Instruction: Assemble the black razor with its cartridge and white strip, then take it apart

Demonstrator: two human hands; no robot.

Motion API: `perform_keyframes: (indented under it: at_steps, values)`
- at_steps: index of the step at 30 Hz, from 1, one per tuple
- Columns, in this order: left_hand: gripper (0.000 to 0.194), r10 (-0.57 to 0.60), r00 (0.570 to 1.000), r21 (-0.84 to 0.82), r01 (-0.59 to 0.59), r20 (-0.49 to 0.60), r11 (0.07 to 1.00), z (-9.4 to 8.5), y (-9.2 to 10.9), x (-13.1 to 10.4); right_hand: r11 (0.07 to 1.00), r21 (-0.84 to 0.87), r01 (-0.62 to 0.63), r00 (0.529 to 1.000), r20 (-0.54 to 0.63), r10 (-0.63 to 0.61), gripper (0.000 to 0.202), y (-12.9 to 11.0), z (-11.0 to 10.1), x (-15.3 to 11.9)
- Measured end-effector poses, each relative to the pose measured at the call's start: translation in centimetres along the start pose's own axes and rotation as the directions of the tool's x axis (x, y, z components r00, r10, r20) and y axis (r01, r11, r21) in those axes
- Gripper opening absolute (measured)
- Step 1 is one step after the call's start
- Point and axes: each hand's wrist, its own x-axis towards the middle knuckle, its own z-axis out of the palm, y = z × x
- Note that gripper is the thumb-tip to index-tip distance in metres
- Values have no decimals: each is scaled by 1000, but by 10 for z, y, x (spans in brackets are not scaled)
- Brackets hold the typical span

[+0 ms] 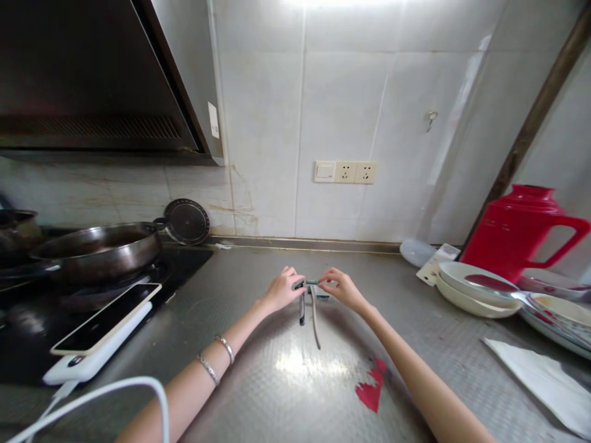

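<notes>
Over the steel counter, my left hand point(282, 289) is closed around a small grey-and-dark piece point(299, 285) whose kind I cannot make out. Fingertips of my right hand point(342, 289) pinch the end of a thin green stick point(313, 282), which reaches across toward the left hand; whether it touches the dark piece is unclear. Between and just below the hands are a slim black-and-silver item point(302, 312), a thin grey strip point(316, 329) pointing toward me, and a small flat green-edged piece point(322, 297). Two silver bracelets point(216, 360) circle my left forearm.
Left, a pan point(106, 249) sits on the black stove, with a phone on a white power bank point(99, 335) and cable nearer. A red scrap point(372, 389) lies in front. Right are stacked bowls point(475, 301), a red thermos jug point(512, 234) and white paper point(540, 381).
</notes>
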Motion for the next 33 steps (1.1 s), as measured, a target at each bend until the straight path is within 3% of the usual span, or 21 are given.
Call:
perform_keyframes:
  at_steps: [4, 9, 11, 17, 27, 33]
  values:
    - [25, -134, 991, 16, 134, -9, 991, 3, -4, -3, 997, -39, -68, 997, 27, 69, 19, 22, -8, -2]
    - [36, -335, 938, 40, 333, 94, 942, 11, -4, -13, 983, -97, -154, 982, 95, 163, 21, 41, -14, -6]
    - [31, -377, 916, 51, 374, 138, 926, 13, -1, -16, 979, -120, -163, 978, 108, 177, 22, 42, -13, -6]
    - [31, -444, 877, 86, 436, 181, 896, 18, 6, -21, 951, -220, -218, 959, 131, 251, 21, 35, -7, -9]
    - [32, -451, 875, 108, 438, 175, 892, 18, 9, -21, 952, -223, -209, 958, 148, 245, 24, 35, -8, -9]
    - [35, -489, 852, 201, 454, 187, 868, 15, 21, -21, 951, -216, -223, 968, 65, 242, 28, 37, -11, -8]
